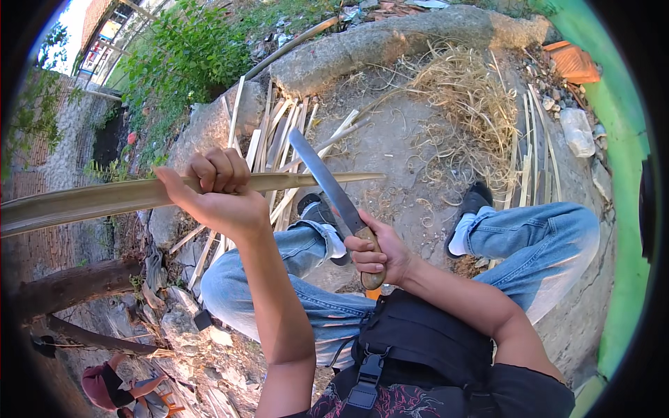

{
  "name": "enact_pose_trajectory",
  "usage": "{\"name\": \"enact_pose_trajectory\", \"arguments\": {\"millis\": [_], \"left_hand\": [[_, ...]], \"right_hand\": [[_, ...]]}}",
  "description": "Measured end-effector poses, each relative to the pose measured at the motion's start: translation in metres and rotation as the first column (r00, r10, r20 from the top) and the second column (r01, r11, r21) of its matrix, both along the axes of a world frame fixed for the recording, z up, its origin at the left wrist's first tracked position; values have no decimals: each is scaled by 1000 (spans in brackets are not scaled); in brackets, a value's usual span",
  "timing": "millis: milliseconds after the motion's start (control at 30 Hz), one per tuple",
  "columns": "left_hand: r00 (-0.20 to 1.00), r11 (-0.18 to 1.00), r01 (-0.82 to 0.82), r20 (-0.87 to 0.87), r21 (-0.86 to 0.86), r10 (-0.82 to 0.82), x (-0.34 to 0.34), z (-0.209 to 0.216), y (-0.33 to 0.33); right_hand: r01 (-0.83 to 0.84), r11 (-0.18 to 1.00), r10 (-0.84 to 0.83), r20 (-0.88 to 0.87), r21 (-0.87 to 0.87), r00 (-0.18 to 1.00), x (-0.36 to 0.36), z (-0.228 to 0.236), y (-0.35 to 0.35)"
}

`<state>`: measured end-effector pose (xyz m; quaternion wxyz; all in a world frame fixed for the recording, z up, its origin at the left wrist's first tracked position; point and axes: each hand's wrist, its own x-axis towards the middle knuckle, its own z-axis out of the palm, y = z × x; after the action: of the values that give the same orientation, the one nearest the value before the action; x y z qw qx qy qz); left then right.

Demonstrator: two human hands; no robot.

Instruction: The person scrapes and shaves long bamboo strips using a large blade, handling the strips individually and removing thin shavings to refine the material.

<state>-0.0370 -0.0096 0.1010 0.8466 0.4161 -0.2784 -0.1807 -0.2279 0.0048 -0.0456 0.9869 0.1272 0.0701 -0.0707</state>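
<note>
Under the slat (118, 199), pale strips (275, 145)

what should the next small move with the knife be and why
Probably slide the knife along the long strip toward its pointed end, away from the left hand. The knife, gripped in the right hand, crosses the strip between the left hand and that point; whether the edge touches is unclear.
</note>
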Motion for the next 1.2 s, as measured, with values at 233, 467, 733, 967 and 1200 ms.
{"name": "enact_pose_trajectory", "arguments": {"millis": [233, 467, 733, 967, 1200], "left_hand": [[995, 995, -101, -15, 27, 102, 0, 0, -2], [950, 950, -311, -10, 34, 312, -12, 7, -9], [966, 964, -257, 8, 72, 257, -4, 2, -5], [985, 985, -170, 14, 3, 170, -3, 3, -5], [991, 990, -131, 34, 44, 130, 9, -6, 0]], "right_hand": [[27, 999, -32, -138, -42, 990, -5, -33, 5], [-126, 971, 99, -136, -205, 986, 6, 18, 9], [-333, 710, -303, -696, -621, 652, 3, -14, 2], [-540, 130, -578, -506, -832, 640, -8, -42, -8], [-692, 71, -659, -555, -718, 508, -11, -117, -19]]}}
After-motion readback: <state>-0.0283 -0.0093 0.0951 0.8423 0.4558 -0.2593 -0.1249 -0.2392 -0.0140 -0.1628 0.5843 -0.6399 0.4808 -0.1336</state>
